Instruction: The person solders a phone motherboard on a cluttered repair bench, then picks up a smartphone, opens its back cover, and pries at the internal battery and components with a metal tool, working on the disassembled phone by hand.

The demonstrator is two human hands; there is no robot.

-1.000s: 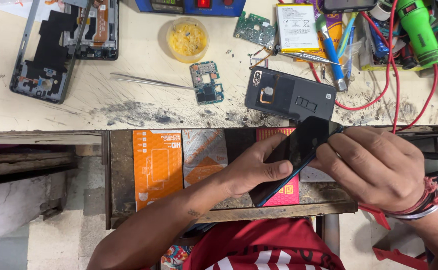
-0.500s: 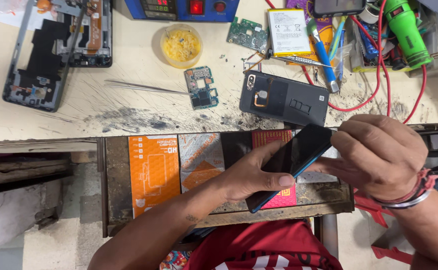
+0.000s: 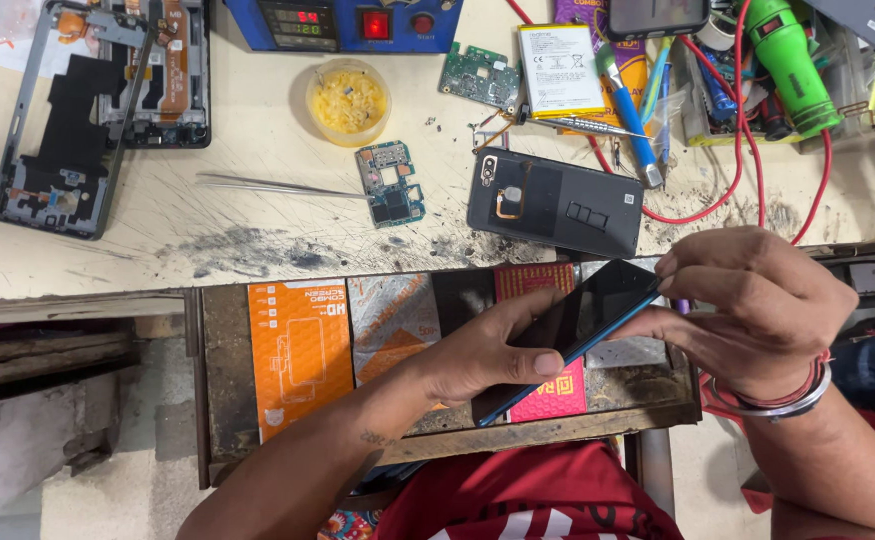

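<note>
Two hands (image 3: 488,350) (image 3: 758,310) around dark phone (image 3: 573,325), above scorched cream workbench (image 3: 208,215).

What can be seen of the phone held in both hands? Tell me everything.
The phone is a slim slab with a dark, glossy, unlit screen and a blue edge. It is tilted, its upper end toward the right, over the open drawer. The left hand grips its lower part, thumb on the glass. The right hand pinches its upper corner, with something small and purple at the fingertips. Its back is hidden.

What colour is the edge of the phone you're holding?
Blue, along the rim of the dark phone in the left hand; seen in the head view.
</note>
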